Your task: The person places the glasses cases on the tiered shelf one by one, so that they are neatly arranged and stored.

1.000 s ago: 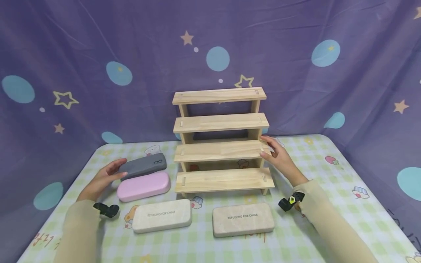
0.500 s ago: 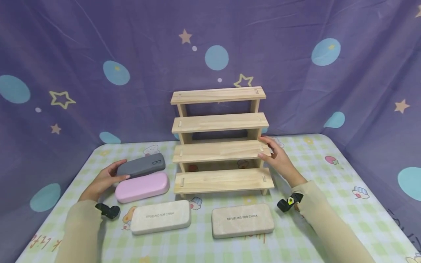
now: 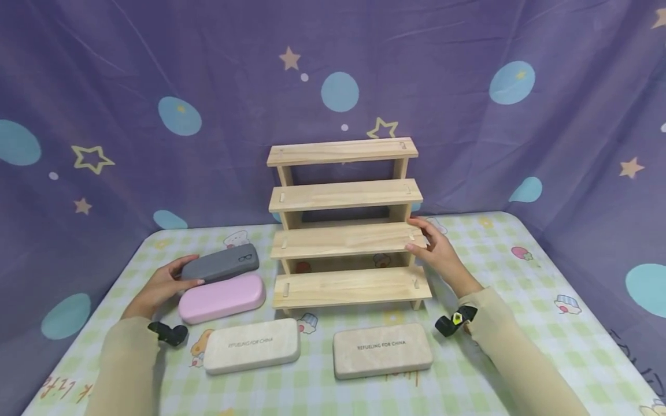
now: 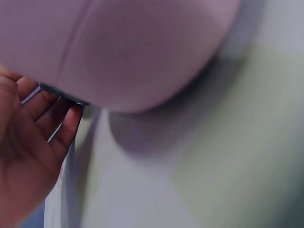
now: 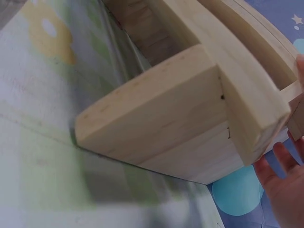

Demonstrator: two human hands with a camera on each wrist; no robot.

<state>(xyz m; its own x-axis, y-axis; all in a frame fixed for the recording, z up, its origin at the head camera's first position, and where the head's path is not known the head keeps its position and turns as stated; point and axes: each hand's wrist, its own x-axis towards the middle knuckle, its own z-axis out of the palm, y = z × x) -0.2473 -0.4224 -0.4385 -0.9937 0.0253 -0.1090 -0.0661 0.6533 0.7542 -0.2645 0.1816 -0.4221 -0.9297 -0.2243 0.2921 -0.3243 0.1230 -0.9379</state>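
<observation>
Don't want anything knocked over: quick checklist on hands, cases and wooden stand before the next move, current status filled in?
1. Left hand grips gray case: ok, thumb and fingers round its left end.
2. Gray case free of pink case: cannot tell, they lie so close that contact is unclear.
3. Right hand steadies wooden stand: ok, holds the right end of the second tier from the bottom.
4. Wooden stand upright on tablecloth: ok.
5. Cream case and beige case apart from both hands: ok.
</observation>
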